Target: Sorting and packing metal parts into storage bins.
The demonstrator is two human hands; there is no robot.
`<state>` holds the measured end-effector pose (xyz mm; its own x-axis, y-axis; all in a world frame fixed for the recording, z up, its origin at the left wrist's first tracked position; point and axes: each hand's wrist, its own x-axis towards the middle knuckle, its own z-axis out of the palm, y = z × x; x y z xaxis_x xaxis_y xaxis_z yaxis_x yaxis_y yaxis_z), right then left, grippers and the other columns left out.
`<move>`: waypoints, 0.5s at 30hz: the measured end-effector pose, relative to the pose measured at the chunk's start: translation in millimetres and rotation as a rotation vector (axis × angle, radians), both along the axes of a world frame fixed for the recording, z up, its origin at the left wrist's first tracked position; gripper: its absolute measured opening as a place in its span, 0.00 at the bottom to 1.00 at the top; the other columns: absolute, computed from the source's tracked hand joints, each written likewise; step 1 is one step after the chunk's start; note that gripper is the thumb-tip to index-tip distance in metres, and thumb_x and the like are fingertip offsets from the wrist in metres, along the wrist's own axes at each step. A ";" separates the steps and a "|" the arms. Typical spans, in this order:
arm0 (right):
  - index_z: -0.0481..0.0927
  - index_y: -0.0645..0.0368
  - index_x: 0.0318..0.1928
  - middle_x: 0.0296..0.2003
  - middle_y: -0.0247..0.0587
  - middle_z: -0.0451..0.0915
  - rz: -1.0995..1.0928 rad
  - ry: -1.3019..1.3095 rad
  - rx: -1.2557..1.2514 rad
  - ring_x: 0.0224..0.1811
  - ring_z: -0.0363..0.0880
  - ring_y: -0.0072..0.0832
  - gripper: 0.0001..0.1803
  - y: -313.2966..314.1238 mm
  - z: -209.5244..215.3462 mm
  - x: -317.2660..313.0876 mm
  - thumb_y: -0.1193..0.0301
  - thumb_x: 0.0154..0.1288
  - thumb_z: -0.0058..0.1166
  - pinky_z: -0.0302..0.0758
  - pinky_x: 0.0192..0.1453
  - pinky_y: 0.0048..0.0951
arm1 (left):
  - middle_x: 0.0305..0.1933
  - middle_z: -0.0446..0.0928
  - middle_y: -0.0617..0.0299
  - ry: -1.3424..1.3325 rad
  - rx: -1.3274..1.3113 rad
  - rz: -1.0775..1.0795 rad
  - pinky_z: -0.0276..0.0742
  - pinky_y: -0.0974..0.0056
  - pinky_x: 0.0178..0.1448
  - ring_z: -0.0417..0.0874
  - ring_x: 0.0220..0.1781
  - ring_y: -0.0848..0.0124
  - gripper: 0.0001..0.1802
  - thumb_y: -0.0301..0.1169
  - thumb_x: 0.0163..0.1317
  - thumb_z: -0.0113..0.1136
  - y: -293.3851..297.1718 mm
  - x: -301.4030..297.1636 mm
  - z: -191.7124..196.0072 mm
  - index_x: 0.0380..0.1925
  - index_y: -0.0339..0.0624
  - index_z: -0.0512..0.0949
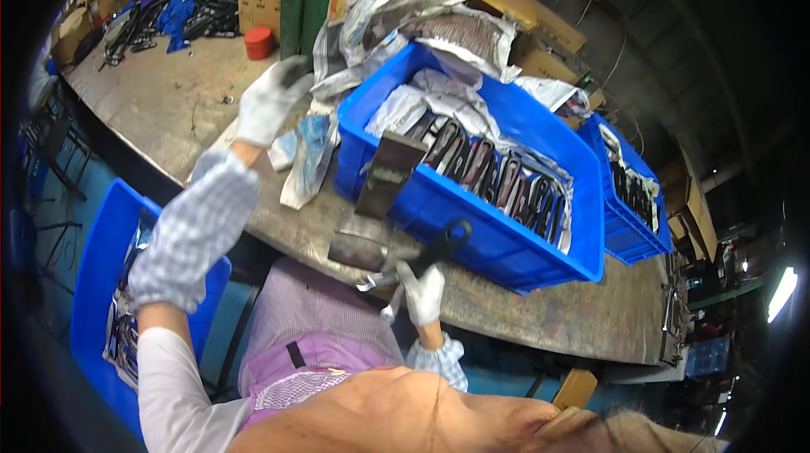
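My left hand (268,105), in a white glove, is raised over the table beside the crumpled plastic packaging. Its fingers look apart, slightly blurred, and I see nothing held in them. Close to my body at the table's front edge, my gloved right hand (423,294) is closed around black-handled wrenches (447,242), apparently two. Their looped handle end points up and away; shiny metal heads stick out at the lower left. A dark metal block with a plate (390,175) stands just beyond. The large blue bin (498,238) behind holds a row of similar dark-handled tools.
A second blue bin (629,234) with tools stands at the right. Another blue bin (93,284) sits low at my left. Plastic sacks (460,35) lie behind the large bin. A red tub (259,43) and a pile of black tools (198,14) are at the far left.
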<state>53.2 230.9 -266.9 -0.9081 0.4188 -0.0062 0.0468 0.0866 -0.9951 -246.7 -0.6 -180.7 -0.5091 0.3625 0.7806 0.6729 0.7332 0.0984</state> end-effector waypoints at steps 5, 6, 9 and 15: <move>0.82 0.66 0.35 0.23 0.34 0.82 -0.072 -0.041 -0.111 0.23 0.76 0.17 0.09 29.9 -57.5 21.2 0.71 0.67 0.60 0.71 0.26 0.24 | 0.57 0.79 0.43 -0.320 0.155 -0.308 0.75 0.56 0.64 0.80 0.60 0.51 0.41 0.43 0.52 0.74 113.4 -93.2 55.4 0.65 0.39 0.70; 0.82 0.67 0.35 0.24 0.36 0.84 -0.081 -0.120 -0.101 0.22 0.77 0.17 0.10 27.8 -41.6 17.9 0.71 0.67 0.60 0.71 0.26 0.24 | 0.59 0.78 0.41 -0.568 0.144 -0.326 0.75 0.56 0.64 0.80 0.61 0.52 0.45 0.45 0.52 0.74 137.0 -98.0 69.6 0.67 0.37 0.68; 0.84 0.67 0.39 0.28 0.40 0.87 -0.045 -0.183 -0.056 0.26 0.82 0.22 0.11 19.4 -17.8 11.8 0.69 0.67 0.59 0.76 0.32 0.25 | 0.67 0.71 0.38 -0.499 0.129 -0.368 0.68 0.57 0.72 0.73 0.69 0.49 0.57 0.50 0.46 0.77 178.5 -145.6 67.4 0.71 0.31 0.61; 0.86 0.63 0.40 0.27 0.42 0.86 -0.063 -0.135 0.066 0.29 0.85 0.26 0.13 18.8 -49.1 7.2 0.64 0.65 0.64 0.79 0.36 0.31 | 0.51 0.82 0.39 -0.682 -0.279 -0.066 0.75 0.57 0.64 0.83 0.58 0.53 0.38 0.50 0.44 0.76 215.1 -239.7 49.0 0.52 0.36 0.82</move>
